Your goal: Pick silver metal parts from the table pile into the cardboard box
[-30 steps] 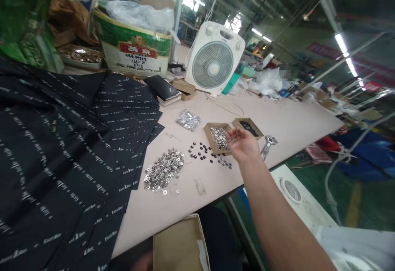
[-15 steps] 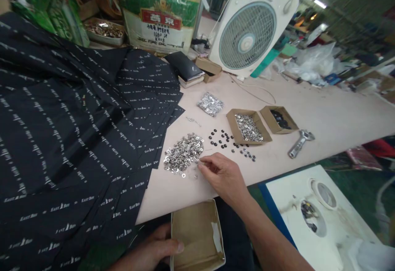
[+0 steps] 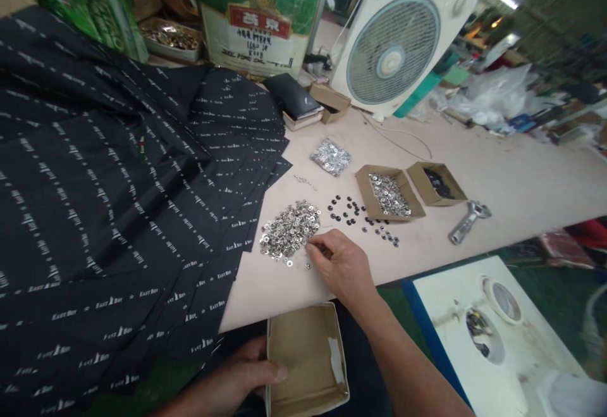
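Observation:
My left hand (image 3: 249,369) grips the left side of an open cardboard box (image 3: 303,357) below the table's front edge, thumb over the rim. The bottom of this box is bare, with a pale torn patch on its right wall. My right hand (image 3: 344,268) is at the right edge of a heap of small silver metal snap parts (image 3: 290,230), thumb and forefinger pinched together. Whatever lies between those fingertips is too small to make out. One loose snap part (image 3: 308,266) lies just below the fingers. Black snap caps (image 3: 349,207) are scattered behind the hand.
Behind stand a box of silver snap parts (image 3: 389,195) and a box of black pieces (image 3: 439,183), beside a metal tool (image 3: 468,222). A bag of silver parts (image 3: 331,156) lies further back, near a fan (image 3: 393,50). Dark printed fabric (image 3: 118,214) covers the left side.
The whole view has shifted slightly. My right fingertips have moved a little up against the heap's edge and closed more tightly. My left hand still grips the box.

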`<action>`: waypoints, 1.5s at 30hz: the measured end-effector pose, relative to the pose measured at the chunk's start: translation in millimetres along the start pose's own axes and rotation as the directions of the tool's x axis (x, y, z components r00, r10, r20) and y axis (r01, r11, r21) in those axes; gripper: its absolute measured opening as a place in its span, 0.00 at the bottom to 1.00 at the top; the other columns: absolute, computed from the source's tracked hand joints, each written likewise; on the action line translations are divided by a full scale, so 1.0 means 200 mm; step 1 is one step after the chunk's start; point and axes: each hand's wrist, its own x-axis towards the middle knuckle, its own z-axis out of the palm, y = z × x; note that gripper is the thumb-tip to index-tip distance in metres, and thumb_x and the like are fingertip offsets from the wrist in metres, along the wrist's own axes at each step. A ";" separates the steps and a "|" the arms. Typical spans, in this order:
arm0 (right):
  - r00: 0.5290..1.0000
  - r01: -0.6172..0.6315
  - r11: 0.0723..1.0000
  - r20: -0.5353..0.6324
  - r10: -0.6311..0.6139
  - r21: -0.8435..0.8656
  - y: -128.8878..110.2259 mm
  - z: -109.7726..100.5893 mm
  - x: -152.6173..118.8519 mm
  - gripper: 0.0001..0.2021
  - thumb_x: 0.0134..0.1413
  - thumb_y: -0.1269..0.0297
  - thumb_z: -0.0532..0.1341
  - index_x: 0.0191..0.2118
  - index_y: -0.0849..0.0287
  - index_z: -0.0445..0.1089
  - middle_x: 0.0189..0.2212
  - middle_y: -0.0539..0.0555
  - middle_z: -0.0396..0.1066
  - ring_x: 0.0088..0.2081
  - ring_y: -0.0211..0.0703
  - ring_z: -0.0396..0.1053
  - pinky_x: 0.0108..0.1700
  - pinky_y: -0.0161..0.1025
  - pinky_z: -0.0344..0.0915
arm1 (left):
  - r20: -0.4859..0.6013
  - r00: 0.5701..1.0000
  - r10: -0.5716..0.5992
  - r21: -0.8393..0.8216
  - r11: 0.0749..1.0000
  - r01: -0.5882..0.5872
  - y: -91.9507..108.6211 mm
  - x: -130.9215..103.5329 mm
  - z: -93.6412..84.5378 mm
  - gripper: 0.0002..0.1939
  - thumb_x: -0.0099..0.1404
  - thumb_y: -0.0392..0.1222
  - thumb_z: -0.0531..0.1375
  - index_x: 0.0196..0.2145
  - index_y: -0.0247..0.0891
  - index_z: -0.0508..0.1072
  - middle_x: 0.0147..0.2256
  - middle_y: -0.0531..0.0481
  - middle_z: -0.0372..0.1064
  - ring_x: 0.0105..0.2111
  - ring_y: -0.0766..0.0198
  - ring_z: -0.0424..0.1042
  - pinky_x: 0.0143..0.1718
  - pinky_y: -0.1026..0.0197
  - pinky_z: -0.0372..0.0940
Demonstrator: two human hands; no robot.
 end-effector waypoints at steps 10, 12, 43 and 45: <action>0.893 -0.405 0.444 0.243 0.378 0.799 -0.11 -0.05 -0.02 0.08 0.53 0.61 0.63 0.38 0.57 0.75 0.32 0.52 0.76 0.27 0.40 0.69 0.26 0.35 0.63 | -0.035 0.999 -0.026 -0.003 1.000 0.026 0.03 0.01 0.02 0.32 0.55 0.44 0.69 0.57 0.37 0.77 0.52 0.40 0.81 0.53 0.39 0.77 0.55 0.44 0.68; 0.933 -0.354 0.672 0.200 0.298 0.650 -0.15 -0.03 -0.02 0.10 0.59 0.59 0.61 0.41 0.56 0.78 0.28 0.50 0.73 0.24 0.38 0.65 0.25 0.35 0.60 | -0.022 1.000 -0.022 -0.009 1.000 0.022 0.03 0.01 0.03 0.31 0.54 0.44 0.69 0.56 0.37 0.78 0.50 0.40 0.82 0.53 0.39 0.77 0.56 0.43 0.67; 0.971 0.216 0.971 0.129 -0.203 -0.100 -0.22 0.16 -0.15 0.11 0.68 0.62 0.61 0.50 0.51 0.79 0.41 0.54 0.83 0.40 0.49 0.80 0.43 0.41 0.70 | -0.010 1.000 -0.008 0.012 1.000 0.008 0.05 0.00 0.01 0.30 0.56 0.43 0.67 0.57 0.38 0.78 0.48 0.43 0.82 0.46 0.47 0.79 0.44 0.55 0.70; 0.973 0.201 0.975 0.138 -0.187 -0.098 -0.21 0.15 -0.17 0.09 0.68 0.63 0.61 0.47 0.51 0.79 0.40 0.54 0.83 0.40 0.49 0.80 0.43 0.41 0.70 | -0.016 1.000 -0.017 0.020 1.000 0.017 0.05 0.00 0.01 0.30 0.55 0.44 0.67 0.56 0.37 0.78 0.46 0.43 0.83 0.46 0.47 0.79 0.42 0.56 0.70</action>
